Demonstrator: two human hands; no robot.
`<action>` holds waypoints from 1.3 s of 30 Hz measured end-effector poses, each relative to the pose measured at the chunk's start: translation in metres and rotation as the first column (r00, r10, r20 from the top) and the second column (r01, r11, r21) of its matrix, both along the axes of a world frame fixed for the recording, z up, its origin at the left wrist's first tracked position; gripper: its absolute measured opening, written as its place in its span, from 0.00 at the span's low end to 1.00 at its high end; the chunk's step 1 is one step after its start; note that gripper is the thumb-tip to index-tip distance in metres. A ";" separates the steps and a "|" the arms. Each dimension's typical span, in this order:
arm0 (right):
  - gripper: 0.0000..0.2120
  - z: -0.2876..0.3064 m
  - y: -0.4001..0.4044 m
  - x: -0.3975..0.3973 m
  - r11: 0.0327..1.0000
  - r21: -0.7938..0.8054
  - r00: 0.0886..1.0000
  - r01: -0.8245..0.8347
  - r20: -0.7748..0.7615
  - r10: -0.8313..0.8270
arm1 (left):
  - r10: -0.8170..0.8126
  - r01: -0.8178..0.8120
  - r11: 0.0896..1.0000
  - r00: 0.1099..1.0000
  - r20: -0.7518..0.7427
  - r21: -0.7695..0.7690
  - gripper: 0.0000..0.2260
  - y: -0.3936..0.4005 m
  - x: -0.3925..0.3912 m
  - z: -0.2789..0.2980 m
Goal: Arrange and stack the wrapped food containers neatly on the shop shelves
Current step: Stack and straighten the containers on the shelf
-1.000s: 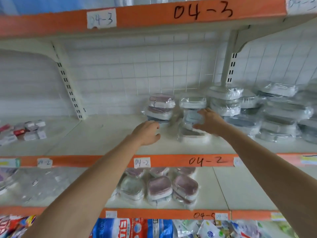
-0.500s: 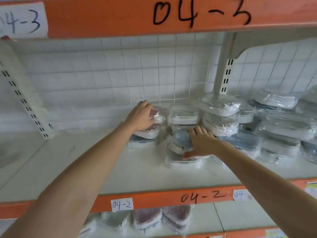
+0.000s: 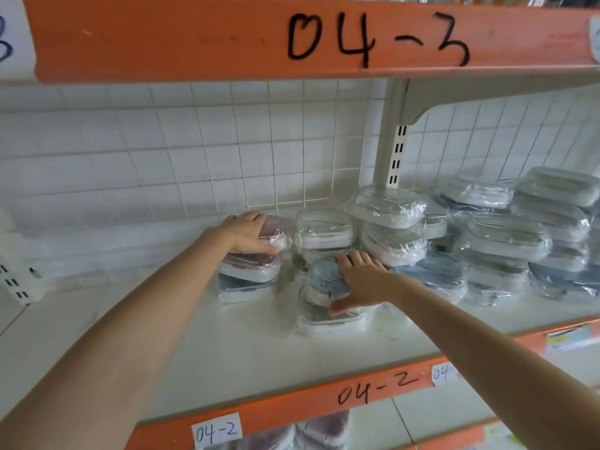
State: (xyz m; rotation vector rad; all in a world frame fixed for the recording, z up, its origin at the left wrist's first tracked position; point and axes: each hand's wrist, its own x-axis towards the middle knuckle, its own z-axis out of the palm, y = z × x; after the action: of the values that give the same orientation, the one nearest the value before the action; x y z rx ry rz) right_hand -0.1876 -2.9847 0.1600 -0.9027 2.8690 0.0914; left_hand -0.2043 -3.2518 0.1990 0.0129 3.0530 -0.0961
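my left hand (image 3: 248,231) lay flat-fingered on the pink-lidded stack (image 3: 251,264) and my right hand (image 3: 358,280), fingers spread, pressed the tilted blue-lidded container (image 3: 321,287) on the 04-2 shelf (image 3: 227,349).

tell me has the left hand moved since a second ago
Yes. The left hand went from the front of the shelf, near its orange edge, back toward the tiled wall, and now rests on top of the pink stack.

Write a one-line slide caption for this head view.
Left hand atop pink-lidded wrapped container stack; right hand on blue-lidded wrapped stack.
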 end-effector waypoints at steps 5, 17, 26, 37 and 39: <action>0.58 0.000 -0.002 0.004 1.000 -0.006 1.000 0.012 -0.007 -0.012 | -0.005 -0.009 0.992 0.993 -0.114 -0.127 0.42 0.008 0.011 -0.003; 0.57 0.000 -0.001 0.012 0.999 0.003 0.998 0.035 -0.052 -0.035 | 0.145 -0.197 0.978 0.882 -0.448 -0.073 0.47 0.038 0.064 -0.031; 0.51 -0.016 0.001 0.044 0.989 -0.127 0.957 0.078 -0.268 -0.110 | 0.148 -0.221 0.969 0.877 -0.457 -0.111 0.46 0.065 0.114 -0.043; 0.51 -0.019 0.025 0.101 0.949 -0.315 0.935 0.009 -0.333 -0.119 | 0.263 -0.316 0.947 0.864 -0.430 -0.053 0.47 0.097 0.222 -0.060; 0.51 -0.019 0.029 0.130 0.945 -0.326 0.934 -0.017 -0.344 -0.101 | 0.308 -0.355 0.934 0.850 -0.427 -0.033 0.47 0.102 0.259 -0.065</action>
State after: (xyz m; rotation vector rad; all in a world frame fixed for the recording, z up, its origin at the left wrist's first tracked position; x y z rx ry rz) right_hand -0.0575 -2.9562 0.1414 -0.9622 3.3088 -0.2594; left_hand 0.0546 -3.1498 0.1340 -0.6255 3.4046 -0.2776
